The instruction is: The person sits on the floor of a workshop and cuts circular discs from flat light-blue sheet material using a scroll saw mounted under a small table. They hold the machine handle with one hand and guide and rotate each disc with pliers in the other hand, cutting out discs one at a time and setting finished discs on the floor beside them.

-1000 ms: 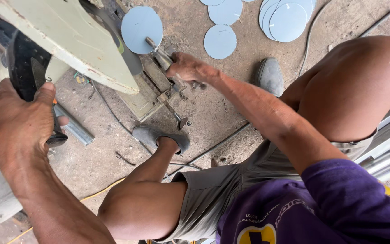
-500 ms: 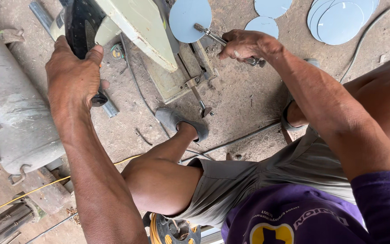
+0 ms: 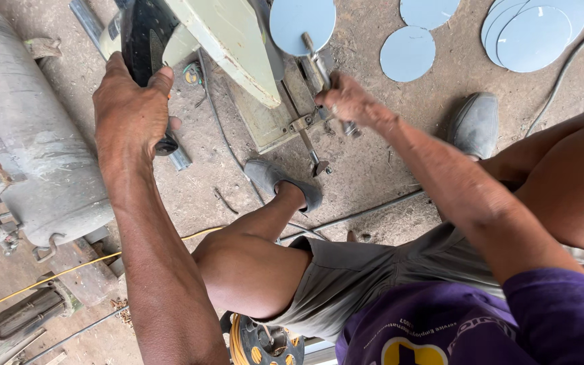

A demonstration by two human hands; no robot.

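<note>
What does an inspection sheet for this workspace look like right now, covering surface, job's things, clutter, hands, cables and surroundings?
Surface: dusty concrete floor.
Job's things: pale green machine; blue disc clamped at its vise.
Clutter: loose blue discs, stacked discs.
Hands: left hand grips the black handle; right hand on the vise crank.
Cables: yellow cord, grey cable.
Surroundings: grey tank, yellow reel.

No packages, signs or screens are showing. One small round sticker (image 3: 192, 73), green with an orange ring, is sitting on the grey-green machine (image 3: 238, 40), and a yellow emblem (image 3: 410, 353) is showing on the purple shirt (image 3: 468, 324).
</note>
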